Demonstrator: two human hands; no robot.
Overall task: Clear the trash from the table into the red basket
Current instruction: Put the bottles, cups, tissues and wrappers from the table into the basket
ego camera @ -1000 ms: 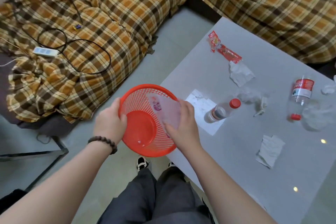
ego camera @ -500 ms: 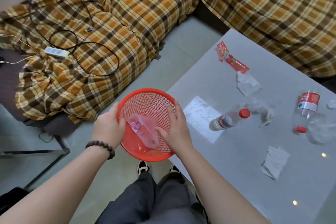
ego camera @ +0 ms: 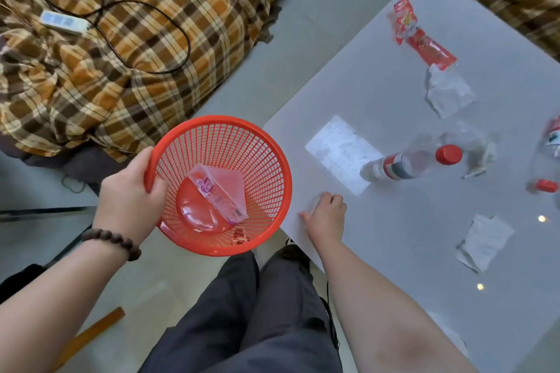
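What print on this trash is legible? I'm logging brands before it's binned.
None reads clearly.
Clear wrapper in the red basket: purple print, too blurred.
Red snack wrapper: markings too small.
Lying bottle: label blurred.
Bottle at the right edge: label blurred, cut off.

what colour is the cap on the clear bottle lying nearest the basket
Red: the round screw cap on the clear plastic bottle, seen in the head view.

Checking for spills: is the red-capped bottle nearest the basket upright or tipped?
Tipped. The bottle lies on its side on the table, red cap on and pointing right.
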